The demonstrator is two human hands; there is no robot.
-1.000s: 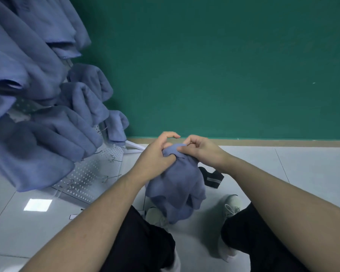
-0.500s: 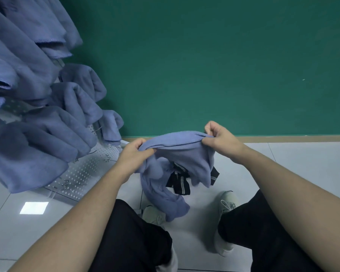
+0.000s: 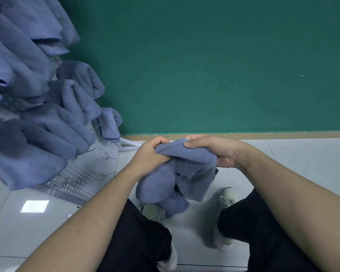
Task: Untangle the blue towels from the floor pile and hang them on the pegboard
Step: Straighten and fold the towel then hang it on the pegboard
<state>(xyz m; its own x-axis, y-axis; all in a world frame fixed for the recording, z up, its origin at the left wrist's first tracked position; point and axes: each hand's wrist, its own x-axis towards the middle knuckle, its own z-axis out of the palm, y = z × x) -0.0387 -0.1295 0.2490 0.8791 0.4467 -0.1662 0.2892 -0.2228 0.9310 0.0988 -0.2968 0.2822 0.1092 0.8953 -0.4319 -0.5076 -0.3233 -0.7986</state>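
Both hands are bunched close together on one soft blue terry towel (image 3: 182,173), held up over the pale tiled floor (image 3: 302,165) between the person's knees: the left hand (image 3: 149,154) is clenched around a fold at the towel's top edge, the right hand (image 3: 214,152) grips the same edge just beside it, and the rest of the cloth droops in twisted lobes toward the white shoes. Something dark and strap-like (image 3: 215,173) peeks out from behind the folds — it looks caught in the cloth, and if it stays snagged it could ride along to the white perforated pegboard (image 3: 86,173) on the left. Pulling the hands apart hard might tighten the twist rather than free it. The board is already crowded with hung blue towels (image 3: 37,134), so reaching for a bare metal hook (image 3: 104,174) low down could brush a neighbour loose.
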